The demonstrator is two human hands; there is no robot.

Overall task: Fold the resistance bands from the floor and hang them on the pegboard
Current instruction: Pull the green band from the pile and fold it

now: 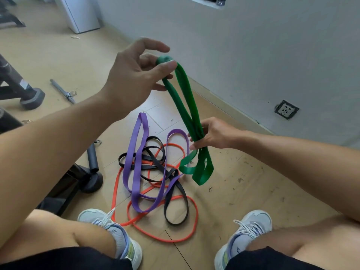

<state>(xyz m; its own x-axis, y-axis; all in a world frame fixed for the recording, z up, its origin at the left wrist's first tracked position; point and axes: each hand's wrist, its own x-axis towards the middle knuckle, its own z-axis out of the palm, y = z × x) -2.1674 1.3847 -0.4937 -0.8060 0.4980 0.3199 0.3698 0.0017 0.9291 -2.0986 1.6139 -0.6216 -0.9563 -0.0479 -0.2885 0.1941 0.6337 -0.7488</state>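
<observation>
Currently the green band (pixel 186 106) is held off the floor (pixel 243 191), stretched between both hands. Left hand (pixel 136 75), raised and farther, pinches its upper loop between thumb and fingers. Right hand (pixel 212 135), lower and to the right, has its grip curled round the gathered strands, loose loops hanging below. Purple band (pixel 136 162), black band (pixel 175 201) and orange band (pixel 161 227) lie tangled on the floor between the shoes (pixel 251 230).

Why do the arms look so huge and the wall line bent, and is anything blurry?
Head view: the wide lens stretches the edges; soft, even daylight, faint shadows; the left hand and green band are slightly blurred; the floor bands stay sharp.
</observation>
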